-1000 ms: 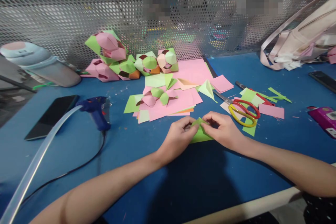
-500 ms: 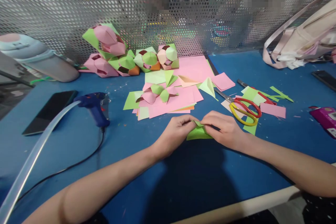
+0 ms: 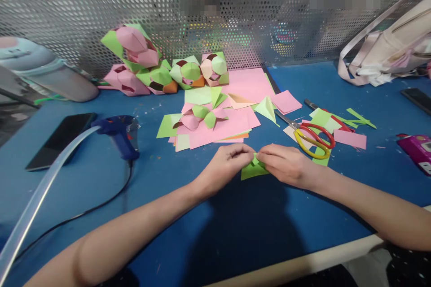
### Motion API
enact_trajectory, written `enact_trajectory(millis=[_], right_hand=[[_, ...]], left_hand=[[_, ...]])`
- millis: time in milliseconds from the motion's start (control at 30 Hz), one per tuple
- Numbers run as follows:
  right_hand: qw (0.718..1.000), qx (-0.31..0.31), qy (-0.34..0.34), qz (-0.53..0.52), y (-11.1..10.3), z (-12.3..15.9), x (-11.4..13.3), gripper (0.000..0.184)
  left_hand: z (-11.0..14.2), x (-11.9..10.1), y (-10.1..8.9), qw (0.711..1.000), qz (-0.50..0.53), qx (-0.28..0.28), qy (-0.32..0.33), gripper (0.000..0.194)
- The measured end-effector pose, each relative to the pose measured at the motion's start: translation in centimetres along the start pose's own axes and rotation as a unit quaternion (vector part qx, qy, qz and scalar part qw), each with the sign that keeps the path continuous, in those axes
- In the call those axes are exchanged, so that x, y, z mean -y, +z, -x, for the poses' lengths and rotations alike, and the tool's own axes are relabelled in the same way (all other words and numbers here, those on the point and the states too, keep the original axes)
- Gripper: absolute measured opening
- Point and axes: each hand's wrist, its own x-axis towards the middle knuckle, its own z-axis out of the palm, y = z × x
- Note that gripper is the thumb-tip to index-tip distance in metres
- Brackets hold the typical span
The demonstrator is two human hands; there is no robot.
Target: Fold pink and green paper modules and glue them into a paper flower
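Between my two hands is a piece of green paper (image 3: 253, 172), partly folded, close to the table's surface. My left hand (image 3: 226, 164) pinches its left upper part between thumb and fingers. From the other side my right hand (image 3: 286, 164) pinches the fold near the top, its fingertips almost touching those of the left. Fingers cover part of the crease. Just beyond lies a stack of pink paper (image 3: 218, 136) with a folded pink and green paper flower (image 3: 207, 117) on top. Scissors with red and yellow handles (image 3: 313, 140) rest to the right of my right hand.
A blue glue gun (image 3: 120, 136) with a clear glue stick and cord lies left, by a black phone (image 3: 62, 141). Folded paper balls (image 3: 188, 73) line the perforated metal screen (image 3: 249, 18). A bottle (image 3: 50, 71) leans far left; a pale bag (image 3: 393, 45) sits right.
The green paper's raised tip has been folded down between my fingers. Both hands stay in nearly the same place, fingertips still pinching. The camera view has shifted slightly.
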Motion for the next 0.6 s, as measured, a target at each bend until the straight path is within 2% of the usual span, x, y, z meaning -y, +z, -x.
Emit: enact_trajectory(millis=[233,400,600], right_hand=[[1.0,0.005,0.013,-0.004,0.1,0.0,0.1,0.022],[0.998,-0.043,0.004,-0.037,0.4,-0.3,0.4,0.022],[0.985,-0.101,0.094,-0.101,0.9,-0.6,1.0,0.015]], left_hand=[[-0.3,1.2,0.5,0.999,0.039,0.003,-0.023,0.013],[-0.2,0.9,0.6,0.999,0.019,-0.026,-0.015,0.011],[0.0,1.1,0.8,0.994,-0.079,-0.069,0.028,0.01]])
